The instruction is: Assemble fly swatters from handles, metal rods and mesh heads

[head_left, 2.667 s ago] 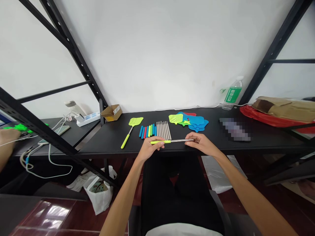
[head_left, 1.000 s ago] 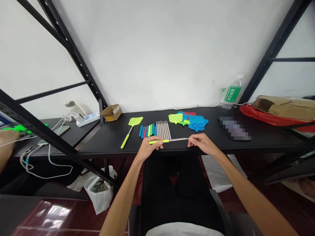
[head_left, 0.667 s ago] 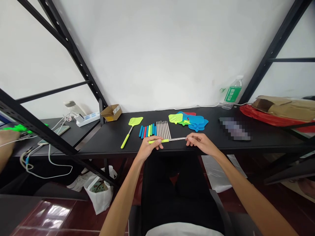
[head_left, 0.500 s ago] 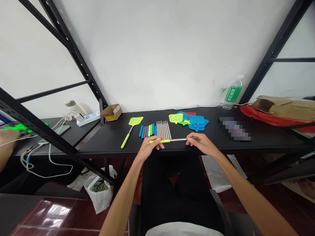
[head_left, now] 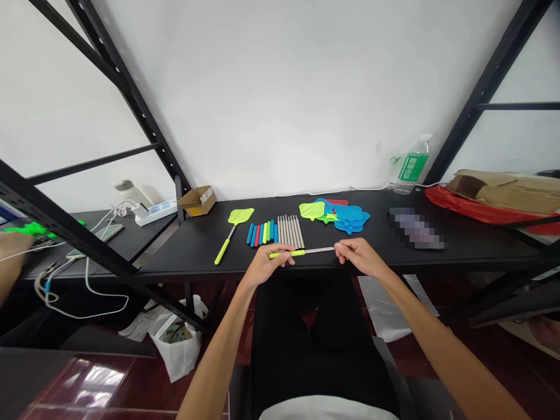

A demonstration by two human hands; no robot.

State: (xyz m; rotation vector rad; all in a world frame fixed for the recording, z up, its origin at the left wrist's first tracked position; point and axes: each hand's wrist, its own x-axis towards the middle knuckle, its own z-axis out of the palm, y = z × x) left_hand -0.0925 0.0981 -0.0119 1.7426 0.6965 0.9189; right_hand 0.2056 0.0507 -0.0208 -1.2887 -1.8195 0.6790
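My left hand (head_left: 268, 263) is closed around a yellow-green fly swatter handle (head_left: 299, 252). A thin metal rod (head_left: 318, 250) sticks out of the handle's right end, and my right hand (head_left: 357, 255) pinches its far tip. Just beyond my left hand lie a row of coloured handles (head_left: 261, 233) and a row of grey-white rods (head_left: 290, 230). A whole yellow-green fly swatter (head_left: 227, 240) rests to the left. Farther right is an overlapping pile of swatter heads (head_left: 349, 216) in blue, yellow-green, green and red.
On the black table (head_left: 175, 251) stand a small open cardboard box (head_left: 198, 201) and a plastic bottle (head_left: 412, 166). A blurred object (head_left: 416, 229) and a red bag (head_left: 472, 207) lie right. Black shelf posts (head_left: 153, 128) flank the table. Another person's hand (head_left: 13, 256) shows at far left.
Both hands have shifted slightly right with the handle and rod. My grip on each looks the same, and the things on the table have stayed put.
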